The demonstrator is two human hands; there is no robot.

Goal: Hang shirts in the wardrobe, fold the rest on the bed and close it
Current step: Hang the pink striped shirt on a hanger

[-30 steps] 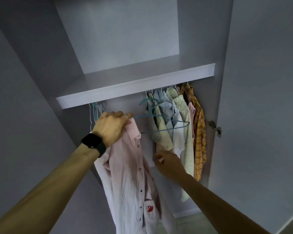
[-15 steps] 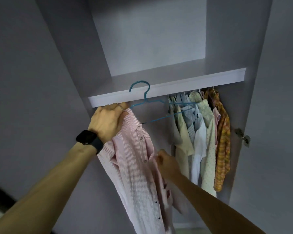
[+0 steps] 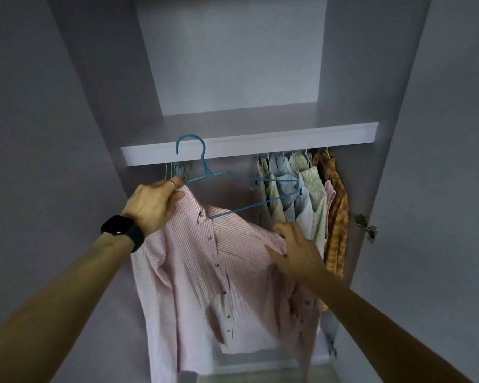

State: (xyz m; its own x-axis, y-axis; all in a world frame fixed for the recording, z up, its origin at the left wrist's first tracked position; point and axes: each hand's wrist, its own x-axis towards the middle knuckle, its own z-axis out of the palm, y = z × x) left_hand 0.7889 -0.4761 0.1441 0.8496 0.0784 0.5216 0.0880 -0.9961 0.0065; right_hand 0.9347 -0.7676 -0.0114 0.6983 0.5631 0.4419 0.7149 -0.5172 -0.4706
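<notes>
A pink striped button shirt (image 3: 205, 272) hangs in front of the open wardrobe, half on a blue wire hanger (image 3: 205, 172) whose hook is up in front of the shelf edge. My left hand (image 3: 154, 204), with a black watch on the wrist, grips the shirt's collar and the hanger's left end. My right hand (image 3: 293, 250) pinches the shirt's right shoulder fabric and holds it up and outward. The hanger's right arm is bare and sticks out toward the hung shirts.
Several shirts (image 3: 302, 194) hang on the rail at the right under the white shelf (image 3: 260, 142). Spare hangers (image 3: 177, 170) hang at the rail's left end. An open door with a hinge (image 3: 367, 228) stands at the right.
My right hand rose from the shirt's lower front to its right shoulder and lifted the cloth, spreading the shirt wider. The hanger came off the rail and is held higher.
</notes>
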